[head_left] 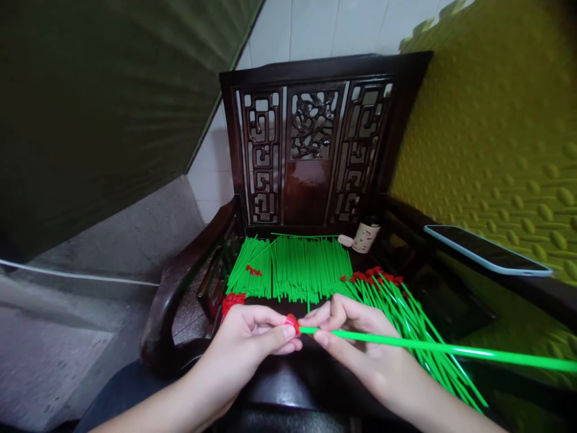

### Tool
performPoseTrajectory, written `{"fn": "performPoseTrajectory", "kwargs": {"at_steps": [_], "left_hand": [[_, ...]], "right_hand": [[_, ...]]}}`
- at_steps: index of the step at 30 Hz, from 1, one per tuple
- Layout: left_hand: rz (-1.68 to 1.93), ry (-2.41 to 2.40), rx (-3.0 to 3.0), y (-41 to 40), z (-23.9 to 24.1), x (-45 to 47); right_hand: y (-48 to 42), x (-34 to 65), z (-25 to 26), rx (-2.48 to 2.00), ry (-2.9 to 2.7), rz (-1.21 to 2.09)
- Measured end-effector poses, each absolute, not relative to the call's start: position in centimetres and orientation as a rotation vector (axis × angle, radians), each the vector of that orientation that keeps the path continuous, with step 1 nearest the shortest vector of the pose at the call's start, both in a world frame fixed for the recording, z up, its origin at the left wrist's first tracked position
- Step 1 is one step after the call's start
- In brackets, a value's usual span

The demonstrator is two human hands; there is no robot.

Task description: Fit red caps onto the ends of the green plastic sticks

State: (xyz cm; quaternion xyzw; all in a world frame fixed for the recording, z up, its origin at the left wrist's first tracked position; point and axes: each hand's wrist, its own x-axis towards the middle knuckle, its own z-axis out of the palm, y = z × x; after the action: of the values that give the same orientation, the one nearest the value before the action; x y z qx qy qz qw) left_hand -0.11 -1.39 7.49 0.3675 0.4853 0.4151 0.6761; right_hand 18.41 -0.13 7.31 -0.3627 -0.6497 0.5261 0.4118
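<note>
My left hand (pixel 259 334) pinches a small red plastic piece (pixel 293 322) between thumb and fingers. Pointing out to the right, a long green plastic stick (pixel 433 347) is gripped near its end by my right hand (pixel 356 331). The stick's left end meets the red piece; whether it sits inside it I cannot tell. Behind my hands, many plain green sticks (pixel 311 264) lie in a wide pile on the dark chair seat. Under my right forearm lies a bundle of green sticks with red tips (pixel 376 276). Loose red pieces (pixel 234 300) are heaped by my left hand.
The dark wooden chair has a carved back (pixel 311 180) and a curved left armrest (pixel 175 282). A phone (pixel 487 249) lies on the right armrest. A patterned cup-like container (pixel 365 236) stands at the seat's back right. A yellow textured mat (pixel 496 150) rises on the right.
</note>
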Motion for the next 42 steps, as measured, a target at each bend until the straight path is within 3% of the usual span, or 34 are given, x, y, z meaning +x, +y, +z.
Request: {"fn": "performPoseTrajectory", "kwargs": {"at_steps": [10, 20, 34, 42], "left_hand": [[0.919, 1.179, 0.954, -1.7, 7.9, 0.4], [1.058, 1.307, 1.463, -2.4, 6.6, 0.3], [1.137, 1.434, 1.645, -3.1, 6.6, 0.2], [1.204, 1.444, 1.672, -2.1, 7.3, -0.1]], "right_hand": [[0.1, 18.5, 7.4, -0.932, -1.605, 1.376], [-0.3, 17.6, 6.6, -0.925, -1.341, 1.42], [-1.1, 17.3, 4.8, -0.685, -1.766, 0.758], [-0.3, 16.9, 6.4, -0.928, -1.474, 1.097]]}}
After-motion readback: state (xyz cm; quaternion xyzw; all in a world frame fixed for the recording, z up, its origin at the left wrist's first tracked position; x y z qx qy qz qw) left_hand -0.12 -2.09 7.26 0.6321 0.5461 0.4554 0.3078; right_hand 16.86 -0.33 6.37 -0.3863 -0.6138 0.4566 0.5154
